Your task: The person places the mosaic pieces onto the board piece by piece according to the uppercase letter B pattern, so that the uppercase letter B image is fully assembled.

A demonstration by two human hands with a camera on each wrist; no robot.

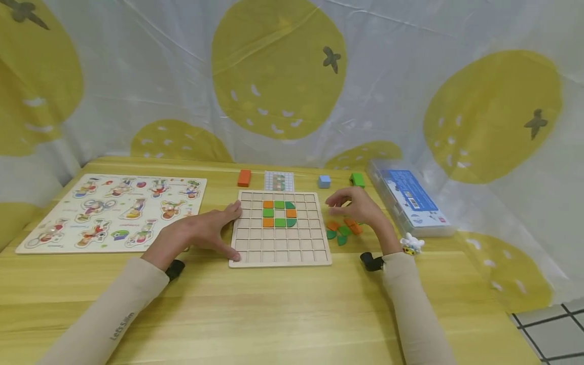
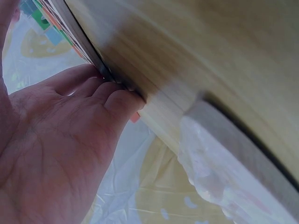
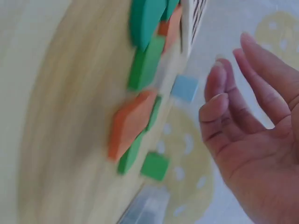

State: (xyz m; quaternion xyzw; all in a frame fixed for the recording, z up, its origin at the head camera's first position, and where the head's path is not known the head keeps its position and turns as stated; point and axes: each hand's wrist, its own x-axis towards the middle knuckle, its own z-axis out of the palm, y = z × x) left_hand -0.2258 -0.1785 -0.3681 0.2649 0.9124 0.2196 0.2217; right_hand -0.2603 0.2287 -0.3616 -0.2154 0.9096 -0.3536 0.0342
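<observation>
On the table [image 1: 292, 314]: grid board [image 1: 280, 248] lies flat, near-square, edges parallel to table edge
Left hand [image 1: 207, 230]: flat, fingers straight — pressing board's left edge
Right hand [image 1: 360, 208]: relaxed, empty; hovering over loose pieces [image 1: 343, 229] right of board
Board centre: orange and green tiles [image 1: 279, 214]

We see orange and green tiles [image 1: 279, 213] in the pale wooden grid board [image 1: 279, 251], a white curtain [image 1: 388, 81] with yellow fruit prints, and beige sleeves [image 1: 412, 304].

Right hand [image 3: 254, 140] empty, fingers loosely curved, beside orange piece [image 3: 128, 123], green pieces [image 3: 145, 63], blue block [image 3: 185, 88]
</observation>
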